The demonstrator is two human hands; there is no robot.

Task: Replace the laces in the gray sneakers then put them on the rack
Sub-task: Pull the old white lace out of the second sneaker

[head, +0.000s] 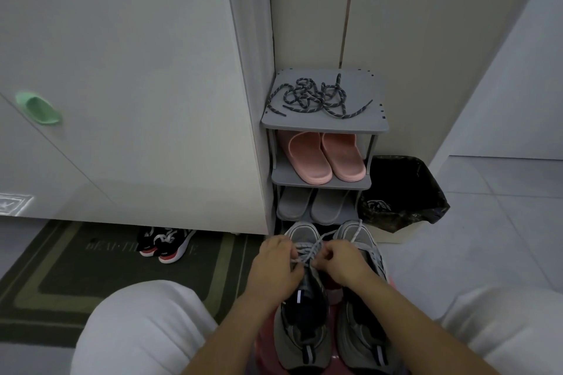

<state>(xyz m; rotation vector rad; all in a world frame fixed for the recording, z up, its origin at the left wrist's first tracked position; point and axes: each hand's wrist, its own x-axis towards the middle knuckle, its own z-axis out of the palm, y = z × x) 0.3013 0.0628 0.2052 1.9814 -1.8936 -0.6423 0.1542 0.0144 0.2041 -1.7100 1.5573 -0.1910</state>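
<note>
Two gray sneakers stand side by side between my knees, toes toward the rack: the left sneaker (301,332) and the right sneaker (362,326). My left hand (274,265) and my right hand (341,263) both pinch the light gray lace (307,248) over the left sneaker's tongue. A strand of this lace runs up across the right sneaker's toe. A pair of dark speckled laces (316,97) lies tangled on the top shelf of the gray shoe rack (323,126), just beyond the sneakers.
Pink slippers (323,158) and gray slippers (313,205) fill the rack's lower shelves. A bin with a black bag (402,192) stands right of the rack. Black-and-red sneakers (166,242) lie on a green mat (91,271) under a white cabinet at left.
</note>
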